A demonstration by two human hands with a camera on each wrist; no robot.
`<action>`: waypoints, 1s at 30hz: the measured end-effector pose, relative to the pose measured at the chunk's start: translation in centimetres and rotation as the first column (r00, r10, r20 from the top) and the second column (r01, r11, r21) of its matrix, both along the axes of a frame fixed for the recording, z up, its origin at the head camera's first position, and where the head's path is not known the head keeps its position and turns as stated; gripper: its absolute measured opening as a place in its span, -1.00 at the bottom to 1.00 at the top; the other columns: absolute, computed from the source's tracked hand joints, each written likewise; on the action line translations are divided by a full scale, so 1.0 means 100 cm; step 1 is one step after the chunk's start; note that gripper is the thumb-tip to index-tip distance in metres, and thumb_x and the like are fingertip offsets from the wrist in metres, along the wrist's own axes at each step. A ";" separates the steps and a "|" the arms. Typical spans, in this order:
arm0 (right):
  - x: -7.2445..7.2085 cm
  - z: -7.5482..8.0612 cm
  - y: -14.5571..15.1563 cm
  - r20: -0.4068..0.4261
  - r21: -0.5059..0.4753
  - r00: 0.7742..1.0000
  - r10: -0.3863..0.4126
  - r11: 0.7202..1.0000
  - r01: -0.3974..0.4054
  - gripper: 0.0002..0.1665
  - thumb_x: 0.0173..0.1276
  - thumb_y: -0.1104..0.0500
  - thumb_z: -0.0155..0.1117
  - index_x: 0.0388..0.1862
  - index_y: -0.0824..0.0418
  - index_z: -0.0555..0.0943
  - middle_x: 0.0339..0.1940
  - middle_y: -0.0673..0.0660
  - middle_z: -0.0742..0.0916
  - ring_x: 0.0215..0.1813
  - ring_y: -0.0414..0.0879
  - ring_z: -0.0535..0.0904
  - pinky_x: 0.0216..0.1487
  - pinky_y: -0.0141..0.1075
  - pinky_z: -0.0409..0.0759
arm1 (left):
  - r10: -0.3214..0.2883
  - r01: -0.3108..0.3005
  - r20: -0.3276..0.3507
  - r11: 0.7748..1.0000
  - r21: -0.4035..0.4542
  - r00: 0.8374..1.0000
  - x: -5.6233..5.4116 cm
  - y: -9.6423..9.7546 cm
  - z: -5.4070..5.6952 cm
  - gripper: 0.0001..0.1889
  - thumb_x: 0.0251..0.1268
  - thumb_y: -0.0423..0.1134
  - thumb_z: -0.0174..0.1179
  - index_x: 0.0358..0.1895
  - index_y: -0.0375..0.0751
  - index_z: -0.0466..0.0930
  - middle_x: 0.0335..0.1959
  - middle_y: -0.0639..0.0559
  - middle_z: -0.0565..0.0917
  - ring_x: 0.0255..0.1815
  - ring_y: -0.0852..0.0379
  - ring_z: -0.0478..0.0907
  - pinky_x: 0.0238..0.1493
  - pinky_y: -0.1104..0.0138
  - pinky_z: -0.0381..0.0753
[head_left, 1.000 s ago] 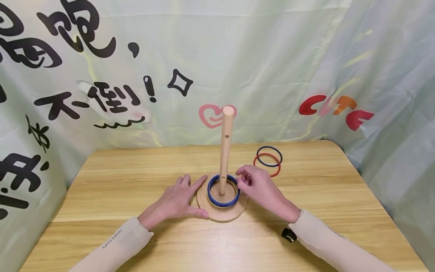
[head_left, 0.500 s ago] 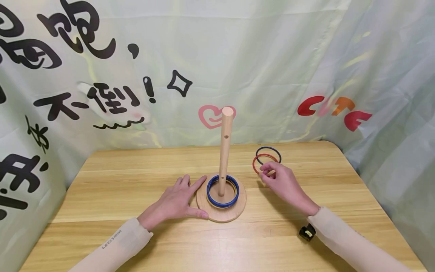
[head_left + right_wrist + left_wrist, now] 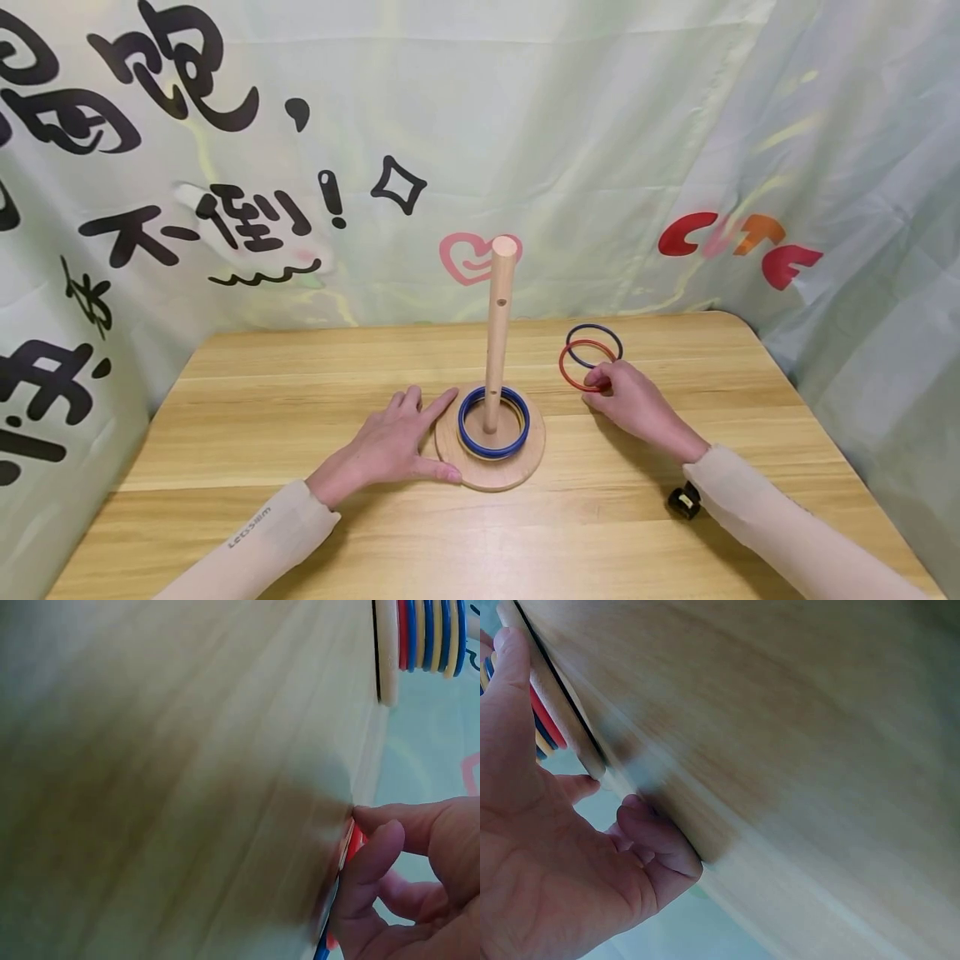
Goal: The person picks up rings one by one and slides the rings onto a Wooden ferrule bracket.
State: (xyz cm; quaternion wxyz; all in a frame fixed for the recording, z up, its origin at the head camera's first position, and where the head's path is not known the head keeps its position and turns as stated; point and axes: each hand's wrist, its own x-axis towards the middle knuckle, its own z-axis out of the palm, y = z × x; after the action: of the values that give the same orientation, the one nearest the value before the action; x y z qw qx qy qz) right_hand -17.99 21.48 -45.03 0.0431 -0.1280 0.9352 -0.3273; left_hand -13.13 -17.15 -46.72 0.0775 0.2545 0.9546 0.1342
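A wooden peg (image 3: pixel 498 333) stands upright on a round wooden base (image 3: pixel 491 475). Around its foot lies a stack of rings (image 3: pixel 492 452), blue on top; from the side, the right wrist view shows blue, yellow and red rings (image 3: pixel 429 636). My left hand (image 3: pixel 386 437) rests at the base's left edge, index finger and thumb spread straight along it, other fingers on the table. To the right of the base, my right hand (image 3: pixel 630 400) pinches the near edge of a loose red ring (image 3: pixel 561 367) between thumb and fingers, low over the table.
A loose dark blue ring (image 3: pixel 595 326) lies behind the red one, which overlaps it. The wooden tabletop (image 3: pixel 285 367) ends at a printed curtain (image 3: pixel 570 150) at the back and sides. A black band (image 3: pixel 684 502) hangs at the right wrist.
My right hand has moved from the ring stack rightward to the loose red ring and taken its near edge. The left hand and the base have stayed in place.
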 end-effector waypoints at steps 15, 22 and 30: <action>0.010 -0.004 0.001 -0.229 0.076 0.972 0.058 0.996 -0.042 -0.94 0.58 0.37 0.39 -0.14 0.25 0.69 -0.17 0.12 0.65 -0.21 -0.04 0.52 -0.16 -0.09 0.57 | -0.004 0.004 0.000 1.000 0.011 1.000 0.001 0.001 0.003 0.35 -0.01 0.68 0.40 0.81 0.07 0.13 -0.10 -0.02 0.30 -0.21 0.05 0.27 -0.50 0.26 0.37; 0.025 -0.001 0.004 -0.514 0.085 0.850 0.111 0.993 -0.079 -0.82 0.49 0.48 0.42 -0.07 0.28 0.64 -0.17 0.08 0.65 -0.25 -0.13 0.52 -0.29 -0.20 0.58 | -0.007 0.007 0.000 1.000 0.031 1.000 0.001 0.002 0.005 0.33 0.00 0.67 0.40 0.80 0.04 0.16 -0.10 -0.03 0.31 -0.21 0.05 0.26 -0.50 0.26 0.36; 0.041 0.023 0.008 -0.649 0.116 0.742 0.166 0.986 -0.119 -0.92 0.65 0.26 0.34 -0.04 0.28 0.63 -0.23 0.03 0.60 -0.33 -0.21 0.42 -0.40 -0.36 0.47 | -0.007 0.007 -0.005 1.000 0.020 1.000 0.001 0.001 0.003 0.33 0.00 0.68 0.39 0.80 0.06 0.15 -0.11 -0.02 0.30 -0.22 0.06 0.26 -0.51 0.26 0.36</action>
State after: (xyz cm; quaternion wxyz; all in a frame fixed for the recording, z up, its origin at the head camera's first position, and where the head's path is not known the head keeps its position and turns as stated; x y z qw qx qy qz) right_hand -13.88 22.31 -42.77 -0.2586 -0.3043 0.8885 -0.2260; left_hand -13.05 -17.06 -46.44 0.0731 0.2588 0.9525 0.1427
